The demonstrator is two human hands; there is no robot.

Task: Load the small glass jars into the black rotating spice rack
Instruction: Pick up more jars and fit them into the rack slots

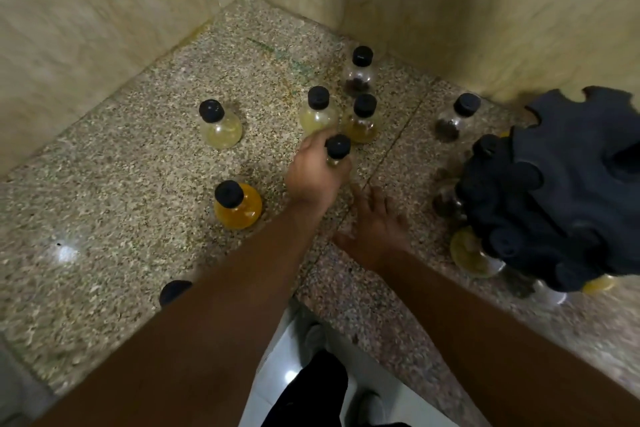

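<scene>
Head view: the left arm reaches forward from the lower left. The left hand (317, 177) curls round a jar (337, 149), gripping its glass body just under the black cap. This jar is near the middle of the counter (121, 184), well apart from the rack (561, 191); whether it is lifted I cannot tell. The right hand (375, 229) lies just beside the left wrist, palm down on the stone, fingers straight and spread, holding nothing.

The rack stands at the right edge, matt black with a lobed, scalloped outline. Filled jars sit in it, showing yellow and dark contents at its lower left.

The loose jars are clear glass with round bellies, short necks and black caps. They are a pale jar (221, 125), a second pale jar (317, 111), an amber jar (363, 118), a dark jar (360, 71), another dark one (453, 118) and an orange jar (237, 204). The counter is polished speckled stone. Beige walls (104, 10) meet in a corner behind.
</scene>
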